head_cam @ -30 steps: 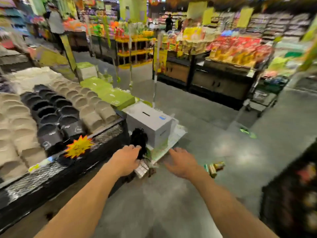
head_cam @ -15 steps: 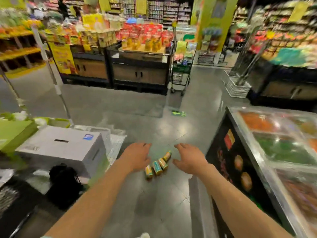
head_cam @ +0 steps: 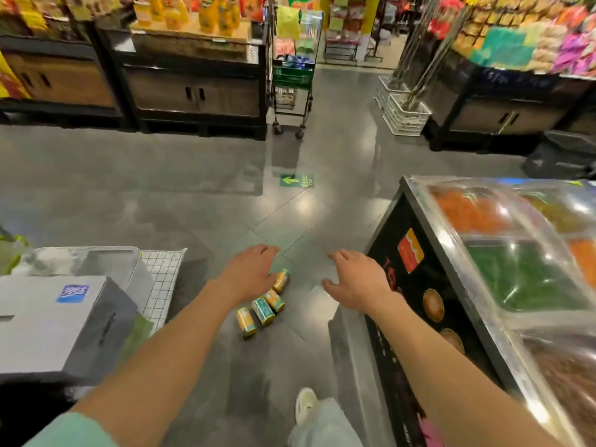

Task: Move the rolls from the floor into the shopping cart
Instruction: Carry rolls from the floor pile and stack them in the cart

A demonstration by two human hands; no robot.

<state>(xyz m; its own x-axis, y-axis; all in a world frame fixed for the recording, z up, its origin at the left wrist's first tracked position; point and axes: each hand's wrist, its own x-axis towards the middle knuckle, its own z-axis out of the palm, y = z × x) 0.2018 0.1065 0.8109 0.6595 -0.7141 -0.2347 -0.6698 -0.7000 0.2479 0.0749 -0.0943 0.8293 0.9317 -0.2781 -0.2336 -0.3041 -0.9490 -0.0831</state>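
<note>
I see four rolls (head_cam: 264,304) in yellow-and-green wrappers, lying on their sides on the grey floor, ranged in a loose diagonal line, the three nearer ones close together, the farthest slightly apart

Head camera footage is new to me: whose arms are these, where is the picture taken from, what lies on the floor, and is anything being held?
The camera sits on a person's head, looking forward and down, so the two bare arms are the wearer's own. The left hand and right hand reach out with relaxed fingers; neither holds anything. On the grey shop floor lie four small packaged rolls in a loose row, just below the left hand. At left, a grey box rests on a wire-mesh cart. At right stands a display counter with covered food.
</note>
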